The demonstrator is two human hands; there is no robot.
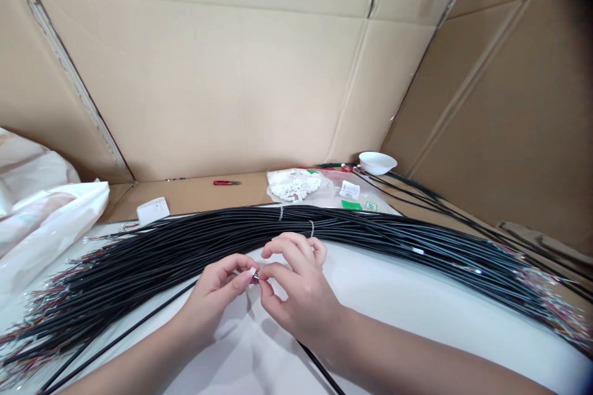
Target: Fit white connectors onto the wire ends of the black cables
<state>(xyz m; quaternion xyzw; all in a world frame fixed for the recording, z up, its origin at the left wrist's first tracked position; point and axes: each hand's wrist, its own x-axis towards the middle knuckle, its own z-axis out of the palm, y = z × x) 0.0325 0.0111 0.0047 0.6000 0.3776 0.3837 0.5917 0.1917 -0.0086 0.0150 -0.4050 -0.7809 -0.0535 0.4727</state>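
Observation:
My left hand [217,290] is closed, pinching a small white connector [252,271] between thumb and forefinger. Thumb and forefinger of my right hand [299,287] meet right beside it on thin wire ends [256,278], which the fingertips mostly hide. The other fingers of that hand are loosely curled. One black cable [319,367] shows below my right wrist; whether it joins these wires is hidden. Just beyond both hands lies a thick bundle of black cables [185,244], tied in places, with coloured wire ends fanned out at left and right.
Behind the bundle are a bag of white connectors [296,188], red-handled snips [226,182], a white bowl [377,163] and a green label [351,205]. A white plastic bag [50,203] lies at left. Cardboard walls [208,86] enclose the back and right side.

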